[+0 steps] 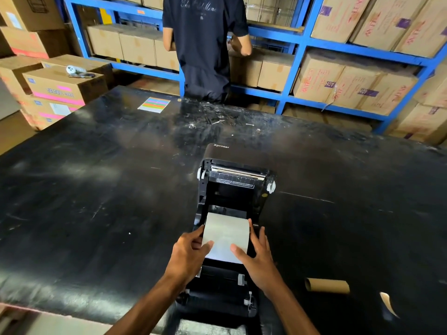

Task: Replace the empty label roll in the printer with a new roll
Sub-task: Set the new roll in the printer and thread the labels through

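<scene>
Seating the new label roll [226, 234] in the open printer [232, 189].
Left hand [187, 255] and right hand [258, 256] flank it, fingers loosely spread, thumbs apparently pressing its paper.

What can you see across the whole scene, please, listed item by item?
Label printer: one, black, lid open, centre of the table.
New label roll: one, white, seated in the printer's bay, paper pulled toward the front.
Empty cardboard core: one, brown, lying on the table right of the printer.
Paper scrap: one, tan and white, near the table's right front.
Colour-striped sheet: one, multicoloured, far left of the table.
Table: one, black, scuffed.
Cardboard boxes: many, brown, on blue shelving and stacked at left.
Other person: one, dark clothes, standing at the shelves.
Left hand: on the roll's left side.
Right hand: on its right side.
</scene>
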A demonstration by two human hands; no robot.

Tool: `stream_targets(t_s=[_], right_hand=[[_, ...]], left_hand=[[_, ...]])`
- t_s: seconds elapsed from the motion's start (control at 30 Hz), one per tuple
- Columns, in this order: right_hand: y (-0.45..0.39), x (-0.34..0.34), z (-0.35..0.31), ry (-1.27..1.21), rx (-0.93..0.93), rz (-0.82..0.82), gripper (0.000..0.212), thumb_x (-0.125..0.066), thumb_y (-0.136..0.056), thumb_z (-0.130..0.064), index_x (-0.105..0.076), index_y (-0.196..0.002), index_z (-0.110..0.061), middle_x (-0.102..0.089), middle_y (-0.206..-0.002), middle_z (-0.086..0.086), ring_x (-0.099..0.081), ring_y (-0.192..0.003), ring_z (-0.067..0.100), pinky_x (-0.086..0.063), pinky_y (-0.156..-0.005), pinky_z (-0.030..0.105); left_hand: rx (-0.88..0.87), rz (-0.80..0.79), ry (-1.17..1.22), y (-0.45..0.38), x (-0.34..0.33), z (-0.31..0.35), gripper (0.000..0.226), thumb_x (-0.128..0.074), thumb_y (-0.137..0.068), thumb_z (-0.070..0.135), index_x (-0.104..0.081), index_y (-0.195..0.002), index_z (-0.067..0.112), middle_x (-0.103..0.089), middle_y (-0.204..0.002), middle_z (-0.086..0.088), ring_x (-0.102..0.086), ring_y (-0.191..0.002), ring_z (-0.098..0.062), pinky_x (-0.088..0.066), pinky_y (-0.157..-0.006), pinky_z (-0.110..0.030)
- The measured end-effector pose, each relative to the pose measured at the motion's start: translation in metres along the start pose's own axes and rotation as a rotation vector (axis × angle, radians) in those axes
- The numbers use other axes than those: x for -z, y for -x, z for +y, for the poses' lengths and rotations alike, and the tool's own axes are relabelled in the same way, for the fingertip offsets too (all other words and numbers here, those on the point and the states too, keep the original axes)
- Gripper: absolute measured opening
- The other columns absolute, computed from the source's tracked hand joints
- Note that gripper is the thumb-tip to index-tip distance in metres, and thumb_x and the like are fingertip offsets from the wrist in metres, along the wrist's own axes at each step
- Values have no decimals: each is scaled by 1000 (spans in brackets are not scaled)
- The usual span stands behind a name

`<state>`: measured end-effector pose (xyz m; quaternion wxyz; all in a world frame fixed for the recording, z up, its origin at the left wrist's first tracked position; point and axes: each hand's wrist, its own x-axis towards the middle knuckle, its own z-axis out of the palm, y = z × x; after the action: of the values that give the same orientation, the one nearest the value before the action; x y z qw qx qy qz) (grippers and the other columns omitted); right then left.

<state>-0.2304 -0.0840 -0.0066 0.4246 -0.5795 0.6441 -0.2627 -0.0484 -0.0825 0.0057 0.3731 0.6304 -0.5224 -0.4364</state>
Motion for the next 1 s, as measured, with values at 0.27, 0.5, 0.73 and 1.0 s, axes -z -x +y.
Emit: stream_targets(t_s=[0.27,0.5,0.73,1.0], right_hand=[[5,0,-4,-39,-29,42,80,-64,-79,-53,-15,-143,-52,4,-161,-6,4,-147,24,-11,-118,57],[23,-6,2,-77,2,443,20,-77,-74,-35,-70,-76,-16,-51,-127,-7,-37,-126,16,-25,-106,38],[31,-11,4,-93,-32,454,20,-76,-76,-30,-67,-64,-15,-55,-116,-7,-44,-117,14,-31,-102,38],[39,-14,3,-81,-59,450,20,-73,-78,-34,-65,-63,-24,-50,-115,-12,-35,-110,5,-27,-105,39]], left_hand=[[-74,36,-134,-2,7,-5,34,-72,-83,25,-69,-116,16,-74,-92,1,-66,-81,-5,-47,-66,-8],[-88,169,-221,3,9,-13,23,-80,-74,33,-65,-66,18,-64,-62,11,-61,-60,-2,-40,-51,-10],[-113,149,-225,3,9,-14,27,-78,-77,32,-63,-61,16,-63,-60,6,-59,-58,-6,-42,-51,-18],[-123,78,-170,4,7,-16,27,-75,-80,26,-61,-58,20,-62,-58,6,-57,-55,-5,-40,-49,-12]])
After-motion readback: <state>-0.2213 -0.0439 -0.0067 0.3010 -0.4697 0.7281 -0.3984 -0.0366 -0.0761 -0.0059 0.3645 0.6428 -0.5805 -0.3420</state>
